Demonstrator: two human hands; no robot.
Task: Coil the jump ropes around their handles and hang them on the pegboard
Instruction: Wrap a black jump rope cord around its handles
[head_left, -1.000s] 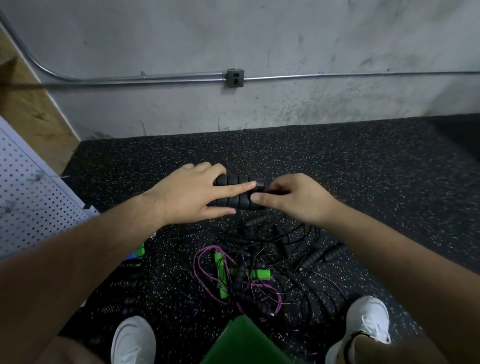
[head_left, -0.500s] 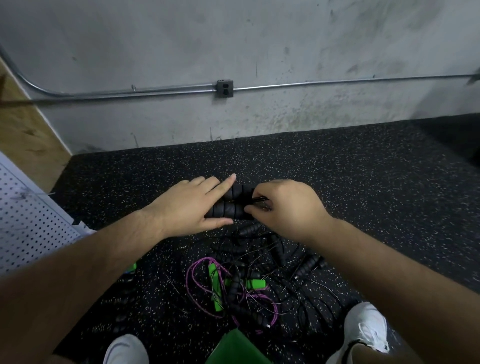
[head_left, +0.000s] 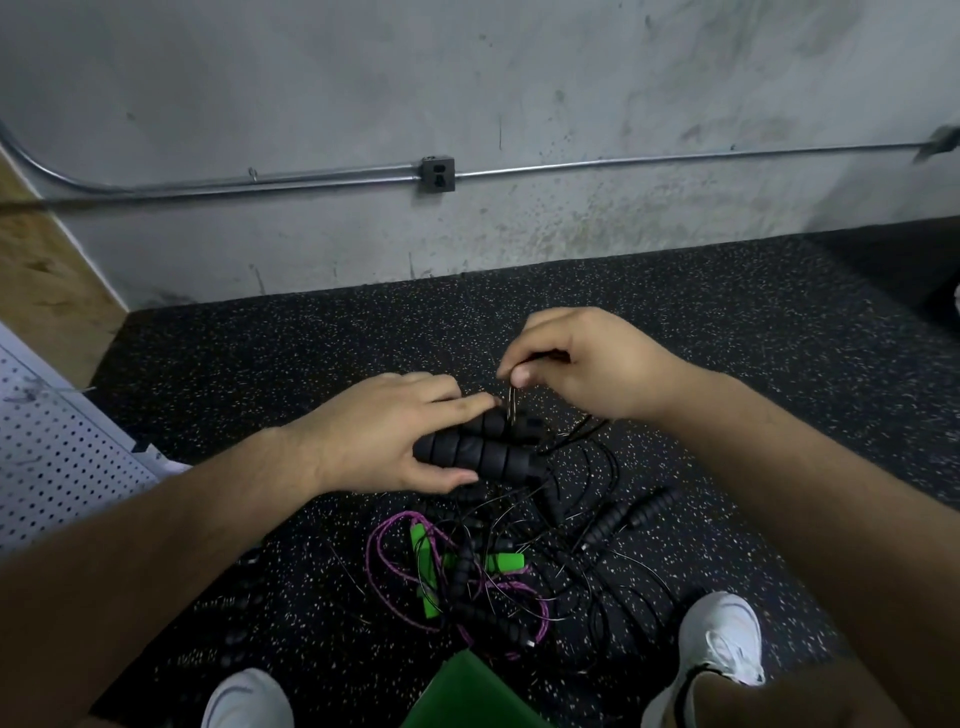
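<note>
My left hand (head_left: 395, 436) grips two black ribbed jump-rope handles (head_left: 483, 452) held side by side above the floor. My right hand (head_left: 582, 364) is raised just above the handles' right end and pinches the thin black rope (head_left: 511, 402) between thumb and fingertips. Below my hands lies a tangled pile of jump ropes (head_left: 519, 561): several black ribbed handles, thin black cords, and one purple rope with green handles (head_left: 428, 571). The white pegboard (head_left: 47, 457) stands at the left edge.
The black speckled rubber floor (head_left: 727, 338) runs to a grey concrete wall with a conduit and outlet box (head_left: 438, 174). My white shoes (head_left: 719, 644) flank the pile. A green object (head_left: 467, 696) sits at the bottom centre. More dark handles lie by the pegboard's base.
My right hand has lifted up and away from the handles' end, pulling the thin rope upward. My left hand keeps its hold on the two handles. The camera view shifted slightly.
</note>
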